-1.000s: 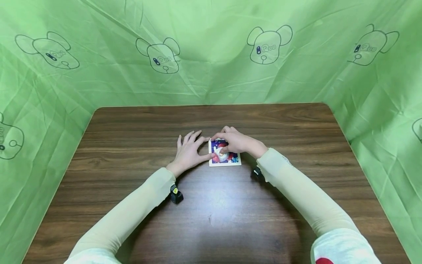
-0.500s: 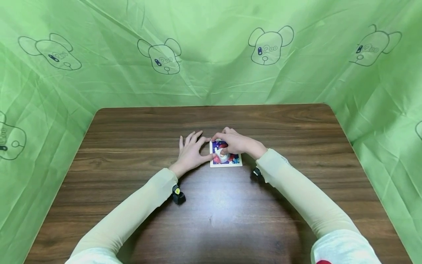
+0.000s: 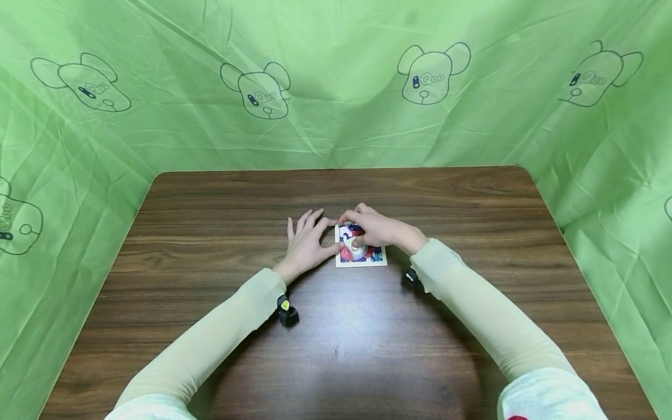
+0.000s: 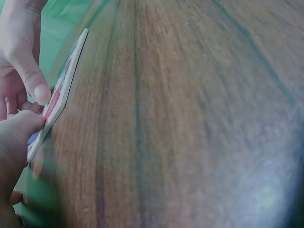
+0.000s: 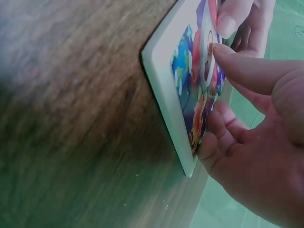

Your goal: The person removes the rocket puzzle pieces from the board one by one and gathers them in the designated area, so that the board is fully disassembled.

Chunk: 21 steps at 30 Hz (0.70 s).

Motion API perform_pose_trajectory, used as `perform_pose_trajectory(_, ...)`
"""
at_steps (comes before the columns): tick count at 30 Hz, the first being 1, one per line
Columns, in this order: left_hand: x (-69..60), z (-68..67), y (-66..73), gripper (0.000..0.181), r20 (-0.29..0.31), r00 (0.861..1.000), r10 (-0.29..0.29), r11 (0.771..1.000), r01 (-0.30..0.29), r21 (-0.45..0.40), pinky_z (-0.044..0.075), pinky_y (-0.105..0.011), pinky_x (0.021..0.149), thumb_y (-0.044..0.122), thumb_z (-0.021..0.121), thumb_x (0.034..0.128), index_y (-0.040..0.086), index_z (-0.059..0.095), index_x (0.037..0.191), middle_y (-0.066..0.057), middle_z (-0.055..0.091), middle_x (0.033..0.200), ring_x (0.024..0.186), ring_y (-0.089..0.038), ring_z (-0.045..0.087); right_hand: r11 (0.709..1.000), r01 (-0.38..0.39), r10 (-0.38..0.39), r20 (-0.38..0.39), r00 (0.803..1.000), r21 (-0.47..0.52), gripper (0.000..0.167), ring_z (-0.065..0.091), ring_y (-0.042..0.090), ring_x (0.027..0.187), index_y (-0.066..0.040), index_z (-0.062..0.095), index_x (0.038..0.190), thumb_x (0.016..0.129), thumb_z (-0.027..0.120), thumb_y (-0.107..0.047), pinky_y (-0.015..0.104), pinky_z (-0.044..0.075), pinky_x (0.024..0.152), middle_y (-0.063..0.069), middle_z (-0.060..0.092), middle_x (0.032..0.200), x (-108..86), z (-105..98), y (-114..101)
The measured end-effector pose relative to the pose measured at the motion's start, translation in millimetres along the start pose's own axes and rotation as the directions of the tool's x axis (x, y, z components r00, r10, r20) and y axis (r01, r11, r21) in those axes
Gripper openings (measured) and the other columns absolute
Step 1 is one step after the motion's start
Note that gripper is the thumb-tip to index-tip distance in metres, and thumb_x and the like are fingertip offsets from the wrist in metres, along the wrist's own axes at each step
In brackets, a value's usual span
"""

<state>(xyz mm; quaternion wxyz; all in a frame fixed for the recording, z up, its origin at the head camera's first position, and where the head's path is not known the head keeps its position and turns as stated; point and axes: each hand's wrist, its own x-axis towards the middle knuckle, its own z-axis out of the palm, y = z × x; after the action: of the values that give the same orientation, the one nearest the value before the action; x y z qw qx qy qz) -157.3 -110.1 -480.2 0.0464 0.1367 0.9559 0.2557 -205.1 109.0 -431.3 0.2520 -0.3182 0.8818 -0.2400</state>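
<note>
At eight and four o'clock from the picture board (image 3: 366, 253), pale sleeves (image 3: 215, 332) slant over the brown table (image 3: 346, 361). The board lies flat; at its nine o'clock the left hand (image 3: 307, 246) spreads its fingers, thumb on the edge. Toward two o'clock the right hand (image 3: 382, 229) curves over it, thumb touching its face; whether it pinches anything, I cannot tell. Beyond, at twelve, hangs green cloth (image 3: 341, 111).

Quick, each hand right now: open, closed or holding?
Left hand: open, thumb touching the flat, colourful, white-bordered picture board.
Right hand: fingers curled at the board; grip cannot be told.
</note>
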Motion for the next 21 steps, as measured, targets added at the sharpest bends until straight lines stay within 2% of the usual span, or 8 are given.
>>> perform_pose_trajectory(11, 1.0, -0.4, 0.5, 0.058, -0.006, 1.000, -0.001, 1.000, 0.001, -0.011, -0.005, -0.073, 0.120, 0.055, 0.074, 0.0915, 0.025, 0.062, 0.139, -0.012, 0.034, 0.167, 0.157, -0.038, 0.019, 0.999, 0.043, -0.042, -0.051, 0.998, 0.016, 0.051, 0.051, 0.030, 0.122, -0.014, 0.053, 0.142, 0.097, 0.074, -0.009, 0.051, 0.046, 0.108, 0.016, 0.047, 0.131, -1.3, 4.0, 3.2)
perform_pose_trajectory(21, -0.1, -1.0, 0.5, 0.059, -0.007, 1.000, 0.002, 1.000, -0.003, -0.018, -0.005, -0.073, 0.120, 0.055, 0.075, 0.0912, 0.025, 0.061, 0.140, -0.012, 0.034, 0.167, 0.157, -0.038, 0.018, 0.996, 0.075, -0.080, -0.110, 0.991, -0.047, 0.039, 0.055, 0.028, 0.112, -0.014, 0.054, 0.139, 0.101, 0.067, -0.010, 0.047, 0.052, 0.094, 0.013, 0.053, 0.125, 0.2, 9.2, 4.2)
